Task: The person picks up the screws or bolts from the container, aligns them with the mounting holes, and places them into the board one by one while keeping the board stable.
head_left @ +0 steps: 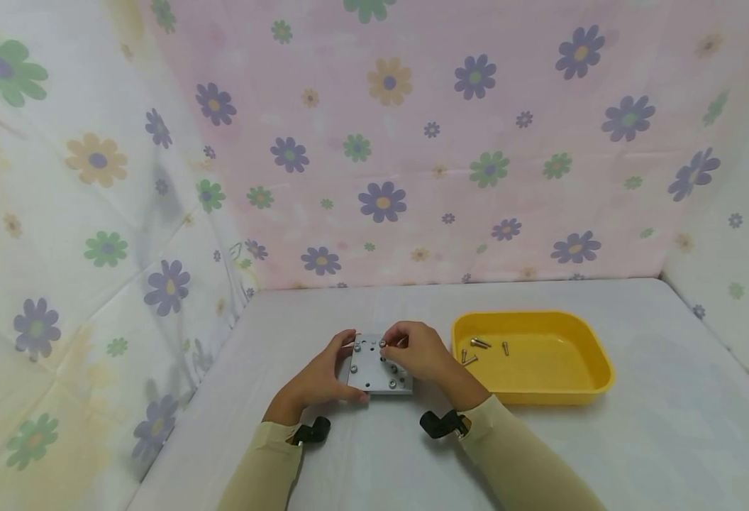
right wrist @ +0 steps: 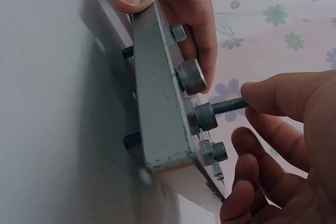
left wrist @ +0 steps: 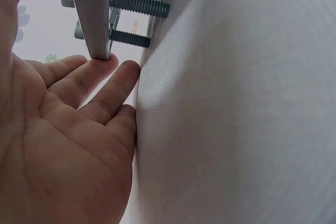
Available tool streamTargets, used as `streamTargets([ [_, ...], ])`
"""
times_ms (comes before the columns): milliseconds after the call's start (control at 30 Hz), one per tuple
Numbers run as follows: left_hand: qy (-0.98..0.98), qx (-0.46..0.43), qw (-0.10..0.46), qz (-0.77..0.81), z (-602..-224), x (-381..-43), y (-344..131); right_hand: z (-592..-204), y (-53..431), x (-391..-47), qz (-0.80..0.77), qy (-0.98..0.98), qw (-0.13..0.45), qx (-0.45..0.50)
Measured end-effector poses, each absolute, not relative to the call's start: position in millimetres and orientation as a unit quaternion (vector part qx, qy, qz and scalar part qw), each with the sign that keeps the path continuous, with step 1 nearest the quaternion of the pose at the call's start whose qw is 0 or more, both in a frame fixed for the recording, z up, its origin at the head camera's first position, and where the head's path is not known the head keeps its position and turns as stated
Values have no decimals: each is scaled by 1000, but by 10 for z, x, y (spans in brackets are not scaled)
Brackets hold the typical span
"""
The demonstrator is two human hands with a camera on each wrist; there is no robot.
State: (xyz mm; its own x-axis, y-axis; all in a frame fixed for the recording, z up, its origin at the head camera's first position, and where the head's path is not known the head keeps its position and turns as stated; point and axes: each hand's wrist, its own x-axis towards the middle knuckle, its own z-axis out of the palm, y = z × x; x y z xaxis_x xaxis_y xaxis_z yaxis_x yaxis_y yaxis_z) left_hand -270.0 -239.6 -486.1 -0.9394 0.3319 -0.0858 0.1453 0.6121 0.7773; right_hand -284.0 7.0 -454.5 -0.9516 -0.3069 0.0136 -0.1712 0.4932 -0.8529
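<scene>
A silver metal plate point(head_left: 370, 369) with several socket-head screws in it lies in front of me. My left hand point(head_left: 323, 376) grips it at the left side, thumb at the near edge and fingers at the far edge. Threaded ends of screws point(left wrist: 139, 4) stick out under the plate toward the table. Over the plate's right part, my right hand point(head_left: 419, 351) pinches a screw point(right wrist: 229, 105) between thumb and forefinger. Its threaded shaft shows in the right wrist view, overlapping a knurled screw head point(right wrist: 206, 117) at the plate; the pinched end is hidden by fingertips.
A yellow tray point(head_left: 534, 397) stands to the right of the plate, close by my right forearm. Several loose screws point(head_left: 479, 343) lie in its left part. White cloth covers the table point(head_left: 655, 355), and flowered curtains point(head_left: 413, 156) hang behind and at both sides.
</scene>
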Motion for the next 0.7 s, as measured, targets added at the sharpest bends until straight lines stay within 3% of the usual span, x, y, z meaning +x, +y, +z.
streamTargets([
  [700,894,129,112,414,-4865,-2695,-2395,-4648,31,-2848,-454,880,45,-135],
])
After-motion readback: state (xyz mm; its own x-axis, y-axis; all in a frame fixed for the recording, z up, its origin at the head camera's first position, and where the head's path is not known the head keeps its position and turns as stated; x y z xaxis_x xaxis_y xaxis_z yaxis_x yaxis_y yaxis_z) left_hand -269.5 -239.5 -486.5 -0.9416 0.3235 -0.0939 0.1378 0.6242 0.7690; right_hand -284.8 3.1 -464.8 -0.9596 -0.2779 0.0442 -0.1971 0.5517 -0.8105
